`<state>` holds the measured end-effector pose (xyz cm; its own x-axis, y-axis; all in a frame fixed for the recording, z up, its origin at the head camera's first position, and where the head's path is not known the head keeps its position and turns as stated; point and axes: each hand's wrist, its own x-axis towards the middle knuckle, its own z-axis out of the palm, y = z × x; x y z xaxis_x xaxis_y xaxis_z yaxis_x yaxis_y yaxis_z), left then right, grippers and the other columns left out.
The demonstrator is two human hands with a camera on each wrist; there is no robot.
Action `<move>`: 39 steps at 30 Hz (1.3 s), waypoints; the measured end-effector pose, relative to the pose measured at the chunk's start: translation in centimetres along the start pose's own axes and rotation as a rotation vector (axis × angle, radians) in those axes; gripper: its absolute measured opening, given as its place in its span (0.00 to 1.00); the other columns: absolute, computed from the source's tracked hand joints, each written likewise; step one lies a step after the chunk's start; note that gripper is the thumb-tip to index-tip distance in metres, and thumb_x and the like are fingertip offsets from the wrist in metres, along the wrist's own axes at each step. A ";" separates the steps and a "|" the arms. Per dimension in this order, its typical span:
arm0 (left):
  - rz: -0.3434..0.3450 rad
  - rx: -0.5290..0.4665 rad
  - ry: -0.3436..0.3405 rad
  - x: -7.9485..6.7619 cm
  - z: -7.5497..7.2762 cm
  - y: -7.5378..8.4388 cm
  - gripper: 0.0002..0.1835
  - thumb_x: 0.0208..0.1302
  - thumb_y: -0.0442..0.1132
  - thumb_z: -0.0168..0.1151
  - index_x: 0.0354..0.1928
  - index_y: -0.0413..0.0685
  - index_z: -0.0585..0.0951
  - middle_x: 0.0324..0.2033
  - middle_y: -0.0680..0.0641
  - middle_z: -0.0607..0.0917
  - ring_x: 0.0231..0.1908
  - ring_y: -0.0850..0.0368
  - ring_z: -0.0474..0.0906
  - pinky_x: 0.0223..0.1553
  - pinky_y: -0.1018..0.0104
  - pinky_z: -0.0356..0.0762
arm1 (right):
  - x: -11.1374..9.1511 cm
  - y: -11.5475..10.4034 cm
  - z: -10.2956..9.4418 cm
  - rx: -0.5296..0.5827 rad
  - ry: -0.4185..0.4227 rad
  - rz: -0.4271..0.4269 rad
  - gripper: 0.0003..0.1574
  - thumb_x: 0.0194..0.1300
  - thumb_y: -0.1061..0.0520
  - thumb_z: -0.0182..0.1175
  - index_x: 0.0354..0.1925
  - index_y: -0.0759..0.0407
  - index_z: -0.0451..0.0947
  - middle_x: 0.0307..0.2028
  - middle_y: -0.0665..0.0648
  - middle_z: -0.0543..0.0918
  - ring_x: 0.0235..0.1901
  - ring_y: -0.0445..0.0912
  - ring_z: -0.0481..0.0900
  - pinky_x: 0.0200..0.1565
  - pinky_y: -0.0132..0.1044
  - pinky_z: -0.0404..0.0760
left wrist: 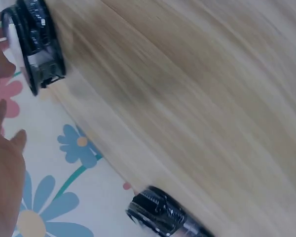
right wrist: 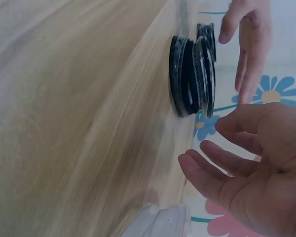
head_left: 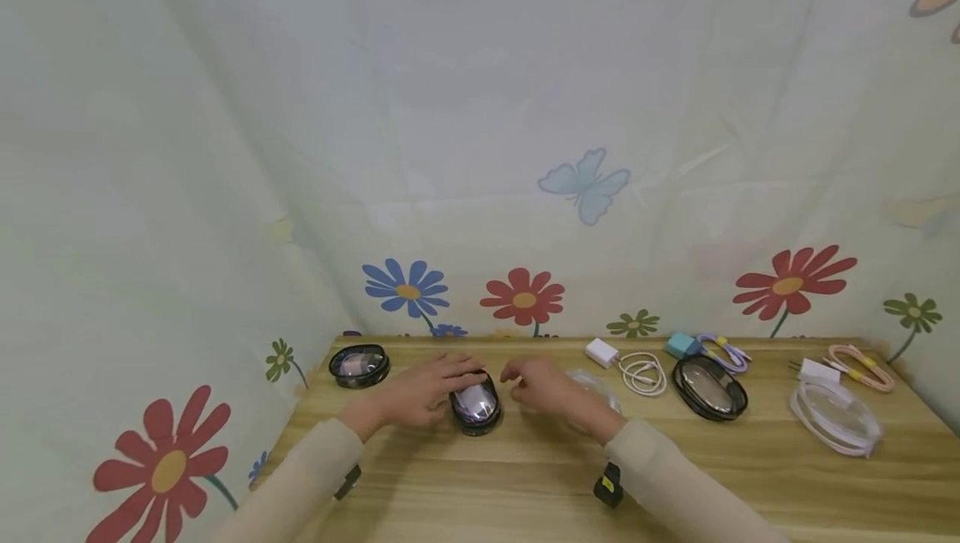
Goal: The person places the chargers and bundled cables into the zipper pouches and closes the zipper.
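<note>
A small oval zip case (head_left: 477, 406) with a clear lid and black trim lies on the wooden table between the two hands. My left hand (head_left: 433, 390) hovers over its left side with fingers extended. In the right wrist view the left hand's fingers (right wrist: 246, 64) hang above the case (right wrist: 191, 76), apart from its lid. Just right of the case is my right hand (head_left: 542, 386), fingers loosely bent and nothing between them; the right wrist view also shows the hand (right wrist: 251, 173) empty. Under the right forearm, a clear case (head_left: 596, 389) with pale trim is partly hidden.
Another black-trimmed case (head_left: 360, 366) sits at the back left. To the right are a white charger (head_left: 602, 352) with cable, a teal charger (head_left: 682, 346) with purple cable, a black-trimmed case (head_left: 710, 387), a white-trimmed case (head_left: 836, 415) and a peach cable (head_left: 859, 368). A flowered cloth (head_left: 465, 235) hangs behind.
</note>
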<state>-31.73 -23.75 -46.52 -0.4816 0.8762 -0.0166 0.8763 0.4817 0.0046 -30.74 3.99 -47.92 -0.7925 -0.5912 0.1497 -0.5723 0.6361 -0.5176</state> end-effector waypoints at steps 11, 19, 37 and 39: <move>0.031 -0.062 -0.201 0.0 0.0 0.2 0.50 0.56 0.20 0.55 0.81 0.61 0.57 0.81 0.58 0.59 0.81 0.51 0.55 0.78 0.51 0.61 | -1.6 -1.0 0.2 0.020 -0.035 0.037 0.16 0.65 0.68 0.59 0.50 0.64 0.83 0.49 0.65 0.87 0.51 0.56 0.85 0.49 0.51 0.85; -0.013 0.106 -0.239 1.4 -0.7 0.0 0.40 0.70 0.27 0.60 0.79 0.61 0.61 0.78 0.55 0.65 0.76 0.49 0.65 0.72 0.55 0.71 | -2.3 -1.2 0.0 0.028 -0.033 0.022 0.16 0.65 0.68 0.58 0.50 0.65 0.83 0.49 0.66 0.87 0.52 0.58 0.85 0.54 0.53 0.84; -0.215 0.072 -0.001 2.2 0.8 0.9 0.27 0.76 0.53 0.57 0.70 0.49 0.73 0.65 0.44 0.75 0.63 0.48 0.75 0.65 0.49 0.77 | -2.1 -1.4 0.2 0.000 -0.037 0.014 0.15 0.64 0.66 0.61 0.49 0.63 0.84 0.47 0.63 0.87 0.45 0.51 0.84 0.46 0.44 0.84; -0.137 0.069 0.027 2.0 0.8 0.7 0.24 0.77 0.44 0.56 0.71 0.49 0.73 0.69 0.44 0.74 0.67 0.46 0.74 0.67 0.48 0.75 | -2.1 -1.5 0.2 0.004 -0.036 0.011 0.15 0.63 0.67 0.61 0.49 0.63 0.84 0.47 0.63 0.87 0.46 0.52 0.85 0.46 0.46 0.85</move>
<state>-32.13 -21.67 -47.31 -0.5961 0.8028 0.0142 0.8006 0.5956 -0.0648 -28.21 4.23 -47.62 -0.7904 -0.6020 0.1135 -0.5630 0.6407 -0.5221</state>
